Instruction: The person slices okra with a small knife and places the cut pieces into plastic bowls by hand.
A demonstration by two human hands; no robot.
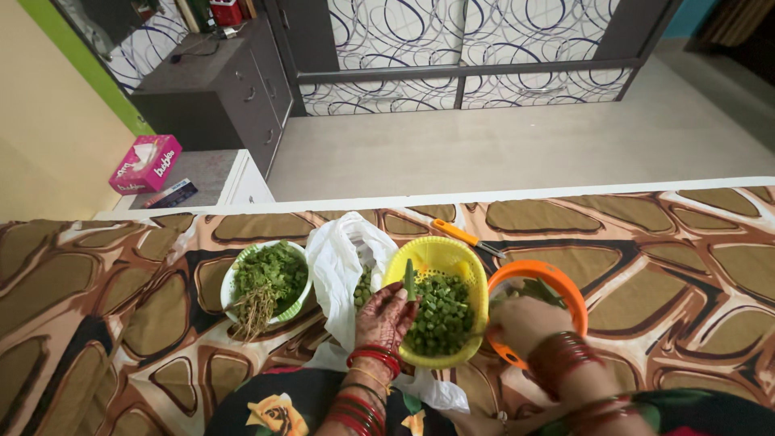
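Brown-and-tan patterned cloth (646, 266) covers the work surface, with a yellow perforated basket (440, 252) of chopped green pieces as the reference point. Left hand (386, 316), at the basket's near-left rim, is closed around one upright green pod (410, 280); right hand (525, 323), just right of the basket, rests curled on the rim of an orange basket (557, 282), grip contents not discernible. Left of the yellow basket lie a white plastic bag (343, 258) and a green bowl (232, 282) of leafy trimmings; behind it, an orange-handled knife (467, 237).
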